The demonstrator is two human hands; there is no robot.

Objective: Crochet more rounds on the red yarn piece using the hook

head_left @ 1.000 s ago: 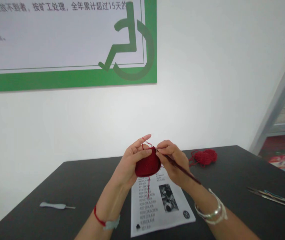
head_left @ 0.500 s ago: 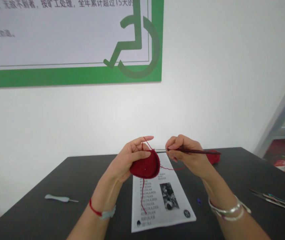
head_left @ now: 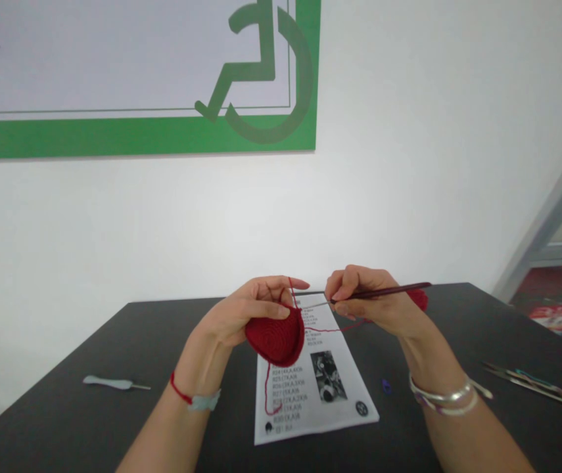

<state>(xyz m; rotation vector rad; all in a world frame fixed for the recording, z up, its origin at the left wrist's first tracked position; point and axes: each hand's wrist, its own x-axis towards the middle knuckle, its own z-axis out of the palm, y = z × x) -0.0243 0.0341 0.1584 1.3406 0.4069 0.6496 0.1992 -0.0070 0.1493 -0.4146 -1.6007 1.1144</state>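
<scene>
My left hand (head_left: 256, 307) pinches a round, cupped piece of red crochet (head_left: 275, 338) between thumb and fingers. Its index finger is stretched out with red yarn (head_left: 292, 292) running over it down to the edge of the piece. A loose yarn tail hangs from the lower side. My right hand (head_left: 359, 299) grips a crochet hook (head_left: 389, 290) with a dark red handle, held like a pen. The hook's thin metal shaft reaches left to the upper edge of the crochet piece; whether the tip sits in a stitch is too small to tell.
Beneath the hands lies a printed pattern sheet (head_left: 305, 414) on the black table (head_left: 162, 341). A pale-handled hook (head_left: 116, 383) rests at left. To the right are a small blue stitch marker (head_left: 386, 386) and scissors (head_left: 532, 383). Red yarn ball (head_left: 417, 300) sits behind my right wrist.
The crochet piece has tilted and moved a little left and down with my left hand. The hook now slants more, its handle end raised. My view has shifted slightly.
</scene>
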